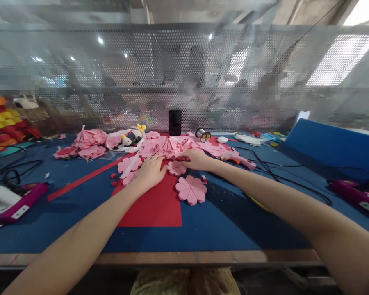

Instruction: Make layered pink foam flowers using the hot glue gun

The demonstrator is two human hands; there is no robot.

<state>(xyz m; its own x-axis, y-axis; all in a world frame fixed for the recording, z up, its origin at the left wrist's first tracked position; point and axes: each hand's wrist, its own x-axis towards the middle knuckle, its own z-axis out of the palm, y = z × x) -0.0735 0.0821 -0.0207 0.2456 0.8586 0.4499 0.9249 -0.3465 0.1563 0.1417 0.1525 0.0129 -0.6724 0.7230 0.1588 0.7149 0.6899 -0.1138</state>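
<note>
My left hand [152, 170] lies palm down with its fingers stretched out on the pink paper pieces, over the top of a red paper sheet [153, 209]. Just to its right, my right hand [197, 159] reaches in with its fingers closed near a small red and dark thing [184, 158], whose kind I cannot make out. A folded pink paper fan piece [169, 147] rises beyond both hands. Between them sits a small pink paper flower [176, 167], and nearer to me is a larger pink paper flower [191, 190].
A phone [175, 122] stands upright before the perforated metal screen [141, 73]. Near it lies a wire spool [203, 135]. At the right are a pink glue gun [244, 161] and black cables. Purple power strips [21, 205] flank the blue table. More pink paper flowers [89, 143] are piled left.
</note>
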